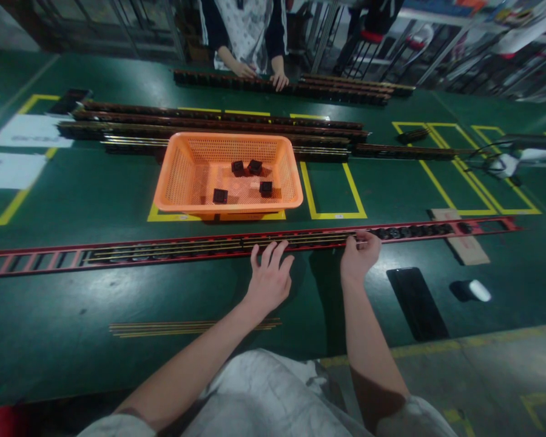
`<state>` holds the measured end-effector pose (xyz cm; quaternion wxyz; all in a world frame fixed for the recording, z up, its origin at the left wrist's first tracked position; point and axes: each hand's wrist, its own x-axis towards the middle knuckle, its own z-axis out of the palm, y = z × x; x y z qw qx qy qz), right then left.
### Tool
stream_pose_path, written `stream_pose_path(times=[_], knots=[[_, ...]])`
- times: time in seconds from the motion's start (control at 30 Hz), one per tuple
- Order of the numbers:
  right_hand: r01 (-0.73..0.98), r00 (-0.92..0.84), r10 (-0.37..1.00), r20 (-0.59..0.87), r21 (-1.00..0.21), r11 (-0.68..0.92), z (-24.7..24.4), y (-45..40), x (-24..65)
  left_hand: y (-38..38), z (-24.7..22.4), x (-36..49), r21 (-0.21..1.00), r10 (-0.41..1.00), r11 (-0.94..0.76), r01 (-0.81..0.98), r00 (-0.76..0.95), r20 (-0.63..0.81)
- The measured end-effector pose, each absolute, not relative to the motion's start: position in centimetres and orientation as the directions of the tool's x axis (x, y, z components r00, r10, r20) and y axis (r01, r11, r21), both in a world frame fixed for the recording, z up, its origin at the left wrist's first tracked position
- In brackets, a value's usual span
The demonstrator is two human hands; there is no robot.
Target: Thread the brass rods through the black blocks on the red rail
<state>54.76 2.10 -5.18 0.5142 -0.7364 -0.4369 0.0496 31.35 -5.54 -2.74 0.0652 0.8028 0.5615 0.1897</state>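
A long red frame (pixel 437 233) lies across the green table, with black round parts (pixel 404 232) in its right portion and thin brass-coloured rods (pixel 186 246) along its middle. My left hand (pixel 270 276) rests its spread fingertips at the frame's near edge, by the rods. Thumb and fingers of my right hand (pixel 361 255) are pinched together at the right ends of the rods; what lies between them is too small to make out. More loose rods (pixel 164 328) lie on the table, partly behind my left forearm.
An orange basket (pixel 230 208) with several black blocks stands beyond the frame. Dark assembled strips (pixel 218 118) lie behind it. A black phone (pixel 417 303), a white mouse-like object (pixel 478 291) and a cardboard piece (pixel 468 247) are at the right. A person (pixel 246 36) works across the table.
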Motion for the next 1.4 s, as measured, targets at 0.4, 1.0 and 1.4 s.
stream_pose_path(times=[0.4, 1.0, 1.4], knots=[[0.569, 0.618, 0.711, 0.334, -0.815, -0.111, -5.2, 2.02, 54.84, -5.54, -2.76, 31.37, 0.322, 0.925, -0.363, 0.874, 0.297, 0.236], [0.62, 0.601, 0.695, 0.396, -0.779, -0.092, -4.64, 1.92, 54.51, -5.55, -2.8, 31.39, 0.317, 0.924, -0.367, 0.874, 0.305, 0.229], [0.625, 0.585, 0.702, 0.405, -0.777, -0.073, -4.81, 1.87, 54.6, -5.58, -2.66, 31.35, 0.322, 0.925, -0.364, 0.874, 0.298, 0.236]])
